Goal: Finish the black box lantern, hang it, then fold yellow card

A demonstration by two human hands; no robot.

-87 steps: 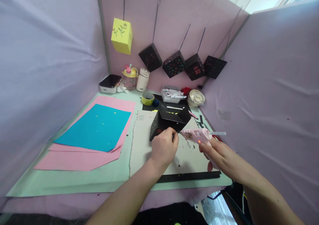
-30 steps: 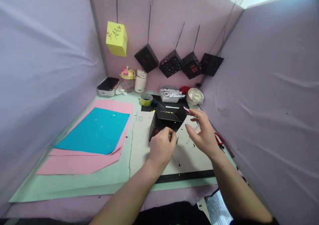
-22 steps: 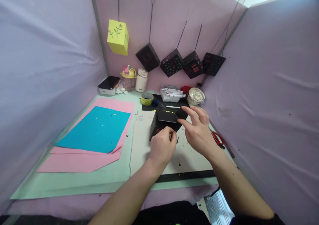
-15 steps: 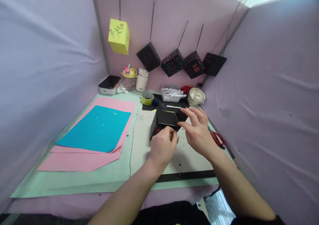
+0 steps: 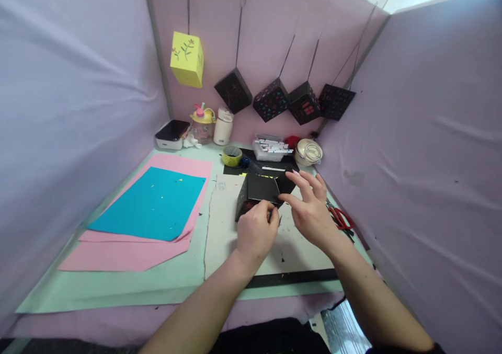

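Observation:
A black paper box [image 5: 262,187] with coloured marks on its side stands on a white board [image 5: 309,249]. Its right end has a flap [image 5: 285,183] folded outward. My left hand [image 5: 257,227] is closed on the box's front right edge, fingers curled; part of the grip is hidden behind the knuckles. At the flap is my right hand [image 5: 311,202], its thumb at the box's upper right corner and its index fingertip on the flap's far edge. The other fingers of that hand stay raised and bent.
Blue paper [image 5: 157,202] lies over pink sheets [image 5: 117,254] on the left. Behind the box are tape [image 5: 232,156], a tray of white pens [image 5: 272,147] and a round cream container [image 5: 309,151]. Red-handled scissors [image 5: 340,218] lie right. Several paper boxes, one yellow [image 5: 187,58], hang behind.
My right thumb and fingers have shifted very slightly at the flap. The left hand keeps its grip and the box stays in place.

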